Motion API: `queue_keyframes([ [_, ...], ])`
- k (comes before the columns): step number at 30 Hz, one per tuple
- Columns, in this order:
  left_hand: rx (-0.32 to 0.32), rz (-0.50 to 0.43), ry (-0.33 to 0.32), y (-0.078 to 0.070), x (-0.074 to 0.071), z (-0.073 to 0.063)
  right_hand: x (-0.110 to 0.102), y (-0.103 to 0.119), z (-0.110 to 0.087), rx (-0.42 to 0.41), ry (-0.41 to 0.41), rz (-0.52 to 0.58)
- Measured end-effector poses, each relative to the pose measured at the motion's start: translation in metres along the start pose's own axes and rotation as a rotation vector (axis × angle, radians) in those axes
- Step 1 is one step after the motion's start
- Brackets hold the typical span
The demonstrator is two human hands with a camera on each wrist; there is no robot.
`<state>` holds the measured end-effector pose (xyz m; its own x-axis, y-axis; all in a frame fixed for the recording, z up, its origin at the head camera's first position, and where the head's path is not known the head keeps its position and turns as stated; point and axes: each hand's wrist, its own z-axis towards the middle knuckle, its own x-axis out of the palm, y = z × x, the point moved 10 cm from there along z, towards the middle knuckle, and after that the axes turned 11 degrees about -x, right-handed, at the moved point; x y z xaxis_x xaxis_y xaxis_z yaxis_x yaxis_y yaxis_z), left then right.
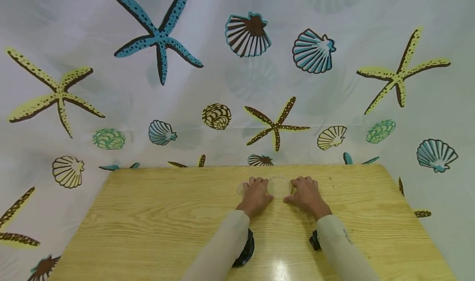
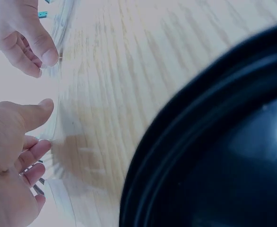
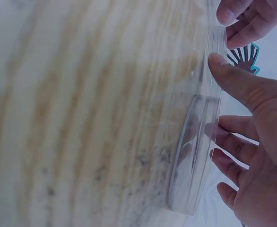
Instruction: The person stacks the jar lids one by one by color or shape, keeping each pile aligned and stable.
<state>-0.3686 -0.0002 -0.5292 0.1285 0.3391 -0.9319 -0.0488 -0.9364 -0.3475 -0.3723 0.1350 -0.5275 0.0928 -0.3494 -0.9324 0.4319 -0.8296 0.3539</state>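
Pale wood [image 1: 159,223] is carrying a clear dish [image 1: 279,187] between left hand [image 1: 255,196] and right hand [image 1: 307,194] in head view. At left wrist, its thumb and fingers are standing apart; at right wrist, likewise. I'm judging light, even rim pressure best.

No lettering, brand, number or sign legible. Small dark marking [image 1: 347,236] noted on right sleeve [image 1: 343,254]; too small to read.
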Motion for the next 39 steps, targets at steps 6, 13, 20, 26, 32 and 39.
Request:
queue_keyframes([
  [6, -0.015, 0.013, -0.008, 0.002, 0.001, 0.0, 0.003, 0.001, 0.002, 0.003, 0.006, -0.004],
  [13, -0.046, 0.016, -0.005, -0.001, 0.002, 0.003, 0.004, -0.004, 0.002, 0.044, 0.0, 0.023],
  [20, -0.034, -0.011, -0.015, -0.001, -0.001, -0.001, 0.002, -0.004, 0.001, 0.054, -0.013, 0.077],
  [26, -0.014, -0.026, -0.04, -0.003, -0.004, -0.002, 0.0, -0.004, 0.0, 0.057, -0.018, 0.1],
  [32, -0.017, -0.049, -0.056, -0.003, -0.005, -0.003, 0.0, -0.005, -0.001, 0.072, -0.006, 0.097],
  [39, -0.021, -0.077, -0.061, -0.001, -0.007, -0.003, -0.006, -0.002, -0.002, 0.061, -0.01, 0.089],
])
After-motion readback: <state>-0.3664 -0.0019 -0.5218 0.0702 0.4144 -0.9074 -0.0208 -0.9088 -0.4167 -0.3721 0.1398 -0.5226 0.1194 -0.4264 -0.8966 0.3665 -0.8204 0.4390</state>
